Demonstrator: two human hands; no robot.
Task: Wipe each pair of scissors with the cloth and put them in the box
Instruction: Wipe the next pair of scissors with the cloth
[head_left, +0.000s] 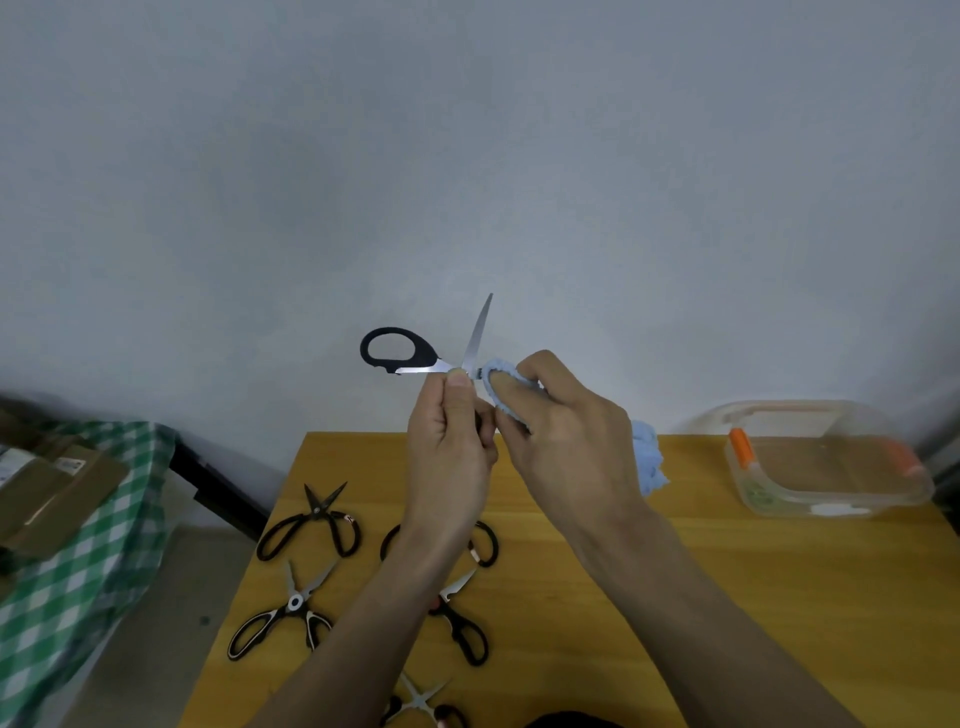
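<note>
The left hand (451, 441) is closed around a pair of black-handled steel scissors (415, 356), held up in the air above the yellow wooden table (675, 597). The thumb presses at the pivot; the blades stand wide open. One black loop handle sticks out to the left of the grip, one bare blade points up and slightly right from it, and the second handle is hidden inside the fist. Just right of the grip, the right hand (566, 441) pinches a light blue fluffy cloth (501, 382) against the scissors near the pivot; the rest of the cloth hangs behind that hand's wrist. Below the grip, on the table, lie five more pairs of black-handled scissors (311, 525), some partly covered by the forearms. Far to the right of the grip stands a clear plastic box with orange clips (826, 473), open, its lid leaning behind it.
</note>
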